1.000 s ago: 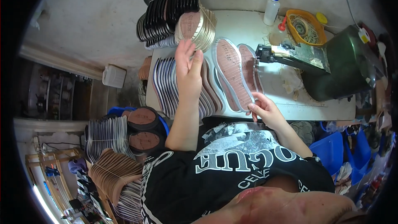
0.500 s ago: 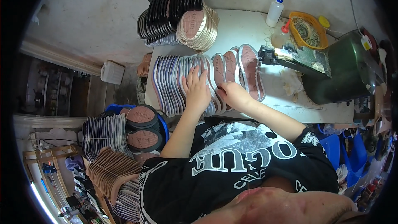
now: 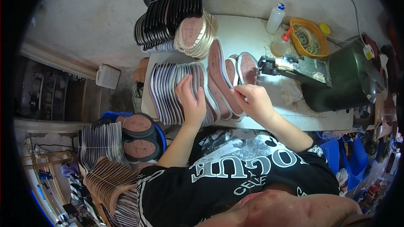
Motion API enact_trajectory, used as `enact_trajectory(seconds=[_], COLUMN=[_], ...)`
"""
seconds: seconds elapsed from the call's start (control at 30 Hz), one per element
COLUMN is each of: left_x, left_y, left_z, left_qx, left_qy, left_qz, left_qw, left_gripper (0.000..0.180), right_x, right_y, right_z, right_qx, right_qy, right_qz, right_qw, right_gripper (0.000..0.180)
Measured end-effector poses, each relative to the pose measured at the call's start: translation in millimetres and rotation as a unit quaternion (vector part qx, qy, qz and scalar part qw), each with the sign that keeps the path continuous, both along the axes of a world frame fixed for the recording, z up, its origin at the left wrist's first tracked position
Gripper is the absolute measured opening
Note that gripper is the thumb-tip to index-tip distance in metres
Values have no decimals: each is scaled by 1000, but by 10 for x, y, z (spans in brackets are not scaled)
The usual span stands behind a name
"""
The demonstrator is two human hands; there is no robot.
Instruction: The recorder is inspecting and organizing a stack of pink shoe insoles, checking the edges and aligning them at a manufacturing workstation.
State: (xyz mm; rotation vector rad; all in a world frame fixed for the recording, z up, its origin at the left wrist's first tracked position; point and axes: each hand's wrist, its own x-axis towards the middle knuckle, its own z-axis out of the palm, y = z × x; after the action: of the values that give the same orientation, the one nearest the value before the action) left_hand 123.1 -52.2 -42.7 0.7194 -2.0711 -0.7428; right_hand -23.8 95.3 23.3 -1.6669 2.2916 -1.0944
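Note:
A long row of shoe insoles (image 3: 166,94), standing on edge with pale rims, fills the left part of the white table. My left hand (image 3: 192,103) is at the right part of this row, fingers apart and thumb raised, gripping nothing. Between finger and thumb my right hand (image 3: 257,101) pinches the right edge of one brownish-pink insole (image 3: 216,64). That insole is tilted up, its far end raised above the others. Beyond my right hand, further insoles (image 3: 247,64) lean together, partly hidden by the hand and the held piece.
Tied black insoles (image 3: 179,8) and a cream bundle (image 3: 194,38) stand at the back left. A squeeze bottle (image 3: 275,19), a red-tipped bottle (image 3: 279,46), an orange basket (image 3: 309,38) and a dark green machine (image 3: 341,75) occupy the right. More bundles (image 3: 103,143) sit beside my left arm.
My right hand has drawn one insole up and tilted it out from the others. My left hand's fingers have lifted and spread. The whole view has shifted slightly.

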Motion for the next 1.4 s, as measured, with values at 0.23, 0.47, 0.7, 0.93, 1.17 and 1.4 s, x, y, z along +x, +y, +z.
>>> enact_trajectory(seconds=[0.23, 0.47, 0.7, 0.93, 1.17, 1.4], left_x=[-260, -312, -713, -1020, -1288, -1684], left_y=[104, 254, 391, 380, 449, 522], left_z=[519, 619, 756, 896, 925, 828], left_qx=[516, 510, 493, 565, 531, 424], left_qy=[324, 338, 293, 237, 228, 252], left_qz=[-172, -304, -354, -353, -354, -259], left_qw=[774, 730, 739, 707, 735, 830], left_gripper=[39, 42, 40, 26, 22, 19], right_x=[101, -76, -315, -696, -699, -839], right_y=[417, 351, 127, 302, 455, 481], right_z=[183, 77, 157, 287, 468, 350], right_qx=[-83, -62, -36, -1, -21, -105], right_qy=[-85, -469, -537, -558, -460, -307], right_qz=[133, 227, 273, 243, 195, -65], right_qw=[984, 851, 797, 793, 866, 944], right_gripper=[13, 14, 14, 25, 23, 29])
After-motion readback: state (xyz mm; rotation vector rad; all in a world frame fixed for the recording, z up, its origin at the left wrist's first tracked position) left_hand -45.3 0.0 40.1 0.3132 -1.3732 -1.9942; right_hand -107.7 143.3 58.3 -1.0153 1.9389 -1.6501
